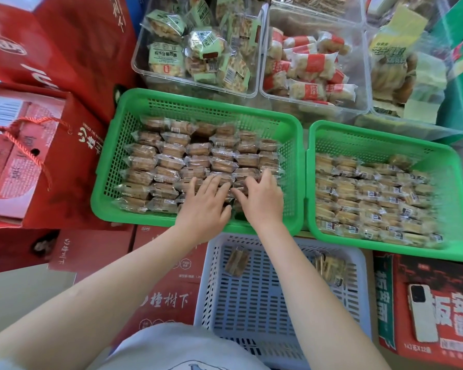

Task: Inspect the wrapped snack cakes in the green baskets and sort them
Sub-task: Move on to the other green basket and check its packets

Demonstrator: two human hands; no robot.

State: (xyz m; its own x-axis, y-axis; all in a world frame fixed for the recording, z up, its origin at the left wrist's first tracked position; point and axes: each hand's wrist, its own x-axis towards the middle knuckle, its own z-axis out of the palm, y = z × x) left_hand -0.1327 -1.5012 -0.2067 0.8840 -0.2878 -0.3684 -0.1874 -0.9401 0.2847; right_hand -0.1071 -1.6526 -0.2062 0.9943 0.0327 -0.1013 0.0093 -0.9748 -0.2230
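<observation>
**A:** What is being shown?

**B:** Two bare hands are being lowered into a green basket (pixel 112 156) packed with rows of wrapped cakes (pixel 169 161). The left hand (pixel 206 201) is being laid flat on the cakes, its fingers straight and spread, with nothing gripped. The right hand (pixel 261 198) is being rested just beside it; its fingertips are being bent down among the wrappers. Whether a cake is being pinched cannot be told, since the fingertips are hidden.

**A:** Where are the other cakes being kept?

**B:** A second green basket (pixel 385 140), also filled, is being kept well to the right of the right hand. A pale basket (pixel 251 303) is being kept below both wrists, toward the body, with two packs (pixel 237 261) lying in it, probably the set-aside ones.

**A:** How is this step judged to be done well?

**B:** The near rows are likely being felt over for faults. One cake is best being lifted at a time, by the wrapper's sealed ends, so that the soft cake is not being squeezed. Neighbouring packs are best being held down by the flat left hand while one is being drawn out, so the rows are not being disturbed.
</observation>
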